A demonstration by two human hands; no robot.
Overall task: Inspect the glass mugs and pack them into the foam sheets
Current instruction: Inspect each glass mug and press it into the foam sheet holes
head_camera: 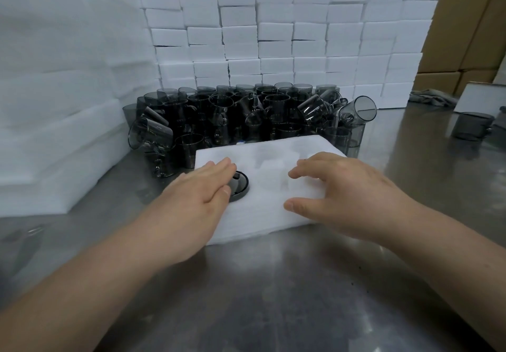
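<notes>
A white foam sheet [269,160] with round pockets lies on the steel table in front of me. A smoky glass mug [241,186] sits sunk in its front left pocket, only its dark rim and base showing. My left hand [200,195] rests flat over that mug, fingers spread, pressing on its left side. My right hand [342,193] lies on the right part of the foam sheet with fingers curled and apart, holding nothing. Behind the sheet stands a heap of several dark glass mugs [246,113], some tipped on their sides.
A wall of stacked white foam blocks [287,36] rises behind the mugs. Thick foam sheets [60,105] are piled at the left. One lone mug [471,125] and a white box [479,99] stand at the far right. Cardboard cartons [465,36] fill the background.
</notes>
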